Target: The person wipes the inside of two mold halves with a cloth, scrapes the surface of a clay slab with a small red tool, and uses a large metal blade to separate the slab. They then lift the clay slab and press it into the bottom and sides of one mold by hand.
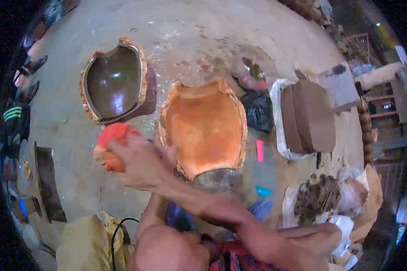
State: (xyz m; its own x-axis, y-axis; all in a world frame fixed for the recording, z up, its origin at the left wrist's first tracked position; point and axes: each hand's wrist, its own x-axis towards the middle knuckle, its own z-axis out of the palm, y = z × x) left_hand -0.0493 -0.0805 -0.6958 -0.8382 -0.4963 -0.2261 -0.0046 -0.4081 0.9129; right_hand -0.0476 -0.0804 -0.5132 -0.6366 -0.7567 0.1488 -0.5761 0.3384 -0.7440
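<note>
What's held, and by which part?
Right hand: orange-red bundle, by its right side. Left hand: at the left rim of the orange mould; grip unclear.

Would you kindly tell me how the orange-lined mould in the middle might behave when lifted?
The orange-lined mould is probably heavy, given its thick walls and broad body. It looks stiff, since those walls hold a firm curve. Its rough rim may chip if knocked.

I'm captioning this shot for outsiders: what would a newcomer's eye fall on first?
Probably the orange hollow form in the middle of the picture, with its rough-edged wall. Next, the red-orange bundle in the blurred right hand, left of centre. Further out, a dark shiny hollow form at upper left and a brown block at right stand out.
</note>
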